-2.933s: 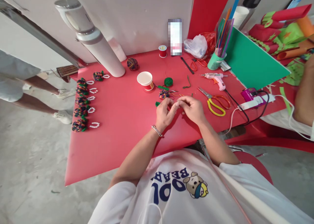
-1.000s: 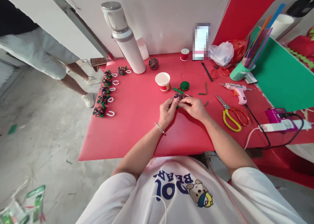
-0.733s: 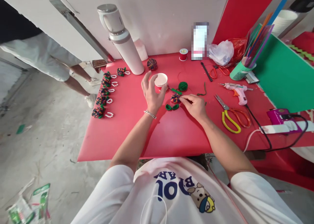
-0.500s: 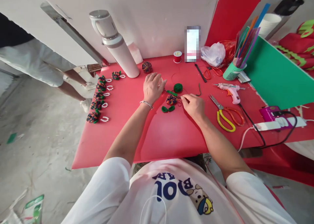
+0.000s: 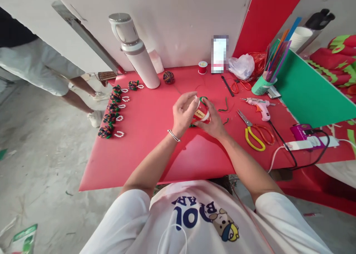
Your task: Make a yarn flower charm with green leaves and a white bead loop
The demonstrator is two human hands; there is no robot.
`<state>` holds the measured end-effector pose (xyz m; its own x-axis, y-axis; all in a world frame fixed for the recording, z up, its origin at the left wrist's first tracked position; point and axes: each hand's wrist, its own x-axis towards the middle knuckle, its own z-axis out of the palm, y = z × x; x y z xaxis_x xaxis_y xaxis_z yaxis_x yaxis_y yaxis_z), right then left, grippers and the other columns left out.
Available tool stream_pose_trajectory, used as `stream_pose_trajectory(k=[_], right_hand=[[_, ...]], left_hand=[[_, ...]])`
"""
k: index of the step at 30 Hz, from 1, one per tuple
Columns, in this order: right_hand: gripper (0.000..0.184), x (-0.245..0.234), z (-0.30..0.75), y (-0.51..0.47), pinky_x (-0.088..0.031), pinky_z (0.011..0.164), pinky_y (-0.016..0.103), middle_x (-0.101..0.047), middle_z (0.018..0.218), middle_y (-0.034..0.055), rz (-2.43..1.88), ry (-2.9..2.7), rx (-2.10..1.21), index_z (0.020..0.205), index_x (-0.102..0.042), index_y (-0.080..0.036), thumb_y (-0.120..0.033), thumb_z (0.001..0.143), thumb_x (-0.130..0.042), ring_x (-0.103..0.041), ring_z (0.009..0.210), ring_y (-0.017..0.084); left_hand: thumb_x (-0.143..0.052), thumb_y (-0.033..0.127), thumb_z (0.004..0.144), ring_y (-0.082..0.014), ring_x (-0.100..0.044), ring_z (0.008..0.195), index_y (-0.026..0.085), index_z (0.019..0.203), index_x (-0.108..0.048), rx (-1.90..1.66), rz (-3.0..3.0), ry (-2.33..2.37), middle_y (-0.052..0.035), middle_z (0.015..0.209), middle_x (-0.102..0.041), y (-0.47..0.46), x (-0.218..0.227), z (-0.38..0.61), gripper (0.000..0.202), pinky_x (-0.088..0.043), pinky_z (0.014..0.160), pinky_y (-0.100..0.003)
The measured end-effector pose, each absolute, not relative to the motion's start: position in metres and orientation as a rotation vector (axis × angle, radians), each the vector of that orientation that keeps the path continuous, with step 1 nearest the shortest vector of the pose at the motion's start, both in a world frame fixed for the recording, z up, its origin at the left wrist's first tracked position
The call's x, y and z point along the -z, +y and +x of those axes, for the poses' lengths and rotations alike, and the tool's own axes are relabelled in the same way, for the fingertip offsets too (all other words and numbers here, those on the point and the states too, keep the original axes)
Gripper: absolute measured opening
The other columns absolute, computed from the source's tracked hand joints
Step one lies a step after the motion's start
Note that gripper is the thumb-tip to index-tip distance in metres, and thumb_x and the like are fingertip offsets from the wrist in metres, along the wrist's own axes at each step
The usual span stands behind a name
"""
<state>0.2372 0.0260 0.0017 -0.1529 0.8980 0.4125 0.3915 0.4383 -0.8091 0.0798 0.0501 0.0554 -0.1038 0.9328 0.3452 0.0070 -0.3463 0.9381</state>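
Grip: left hand (image 5: 182, 114), right hand (image 5: 213, 123) around tilted cup (image 5: 201, 113), contents hidden.

Red table (image 5: 139, 153) at centre; white cup (image 5: 201, 113) with red band; yellow-and-orange scissors (image 5: 248, 126), right; green sheet (image 5: 308, 94), upper right.

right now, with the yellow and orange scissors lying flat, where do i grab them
Take the scissors by the handle loops, from the person's side: the loops lie nearest, the blades point away. The right hand is closer, but holds the paper cup with the left hand.
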Motion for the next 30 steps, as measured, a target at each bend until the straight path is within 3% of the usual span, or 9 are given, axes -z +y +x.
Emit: stream_pose_trajectory(k=[3,5,10,14,19,24,30], right_hand=[[0.085,-0.001,0.235,0.022,-0.056,0.116,0.055,-0.064,0.153,0.0171,-1.111,-1.839,-0.589,0.162,-0.048,-0.029,-0.053,0.09,-0.085,-0.064,0.14,0.035],[0.077,-0.002,0.236,0.02,-0.055,0.117,0.055,-0.067,0.148,0.0167,-1.077,-1.932,-0.511,0.159,-0.053,-0.028,-0.044,0.09,-0.085,-0.066,0.138,0.035],[0.065,-0.01,0.235,0.012,-0.06,0.111,0.048,-0.066,0.149,0.015,-1.079,-2.157,-0.348,0.158,-0.055,-0.028,-0.027,0.096,-0.074,-0.065,0.138,0.033],[0.064,-0.018,0.229,0.005,-0.062,0.108,0.047,-0.066,0.148,0.0131,-1.111,-2.28,-0.127,0.154,-0.06,-0.028,-0.011,0.093,-0.064,-0.065,0.136,0.033],[0.058,-0.023,0.226,0.004,-0.058,0.114,0.052,-0.066,0.148,0.0128,-1.053,-2.313,0.041,0.15,-0.063,-0.03,-0.008,0.096,-0.058,-0.063,0.136,0.033],[0.064,-0.022,0.225,0.007,-0.049,0.121,0.06,-0.065,0.148,0.0136,-1.11,-2.28,0.028,0.157,-0.057,-0.031,-0.01,0.096,-0.059,-0.058,0.14,0.036],[0.06,-0.02,0.217,0.0,-0.049,0.117,0.061,-0.066,0.149,0.0144,-1.209,-2.219,0.093,0.157,-0.053,-0.028,-0.019,0.098,-0.061,-0.059,0.136,0.039]], left_hand=[[-0.058,0.059,0.1,-0.0241,-0.076,0.102,0.019,0.098,-0.082,-1.564,0.87,1.07,-0.0121,0.107,-0.082,0.043,-0.04,0.087,0.046,-0.06,0.095,-0.037],[-0.056,0.056,0.1,-0.0251,-0.077,0.104,0.018,0.091,-0.079,-1.506,0.614,1.0,-0.0135,0.105,-0.083,0.044,-0.028,0.082,0.046,-0.06,0.097,-0.038],[-0.059,0.045,0.095,-0.0253,-0.078,0.102,0.019,0.082,-0.075,-1.45,0.329,0.927,-0.0136,0.096,-0.082,0.041,-0.01,0.059,0.034,-0.059,0.101,-0.039],[-0.059,0.04,0.096,-0.0234,-0.076,0.089,0.019,0.079,-0.071,-1.409,0.168,0.907,-0.0107,0.088,-0.079,0.037,-0.005,0.053,0.03,-0.06,0.093,-0.037],[-0.05,0.035,0.104,-0.0199,-0.072,0.076,0.019,0.075,-0.069,-1.371,0.028,0.833,-0.0088,0.085,-0.077,0.037,-0.004,0.054,0.037,-0.061,0.087,-0.036],[-0.054,0.041,0.104,-0.0249,-0.077,0.097,0.02,0.075,-0.068,-1.428,0.06,0.838,-0.012,0.094,-0.079,0.038,-0.002,0.052,0.038,-0.061,0.099,-0.04],[-0.058,0.045,0.099,-0.0312,-0.073,0.123,0.021,0.08,-0.069,-1.51,0.159,0.83,-0.015,0.109,-0.08,0.038,-0.002,0.048,0.032,-0.058,0.111,-0.049]])
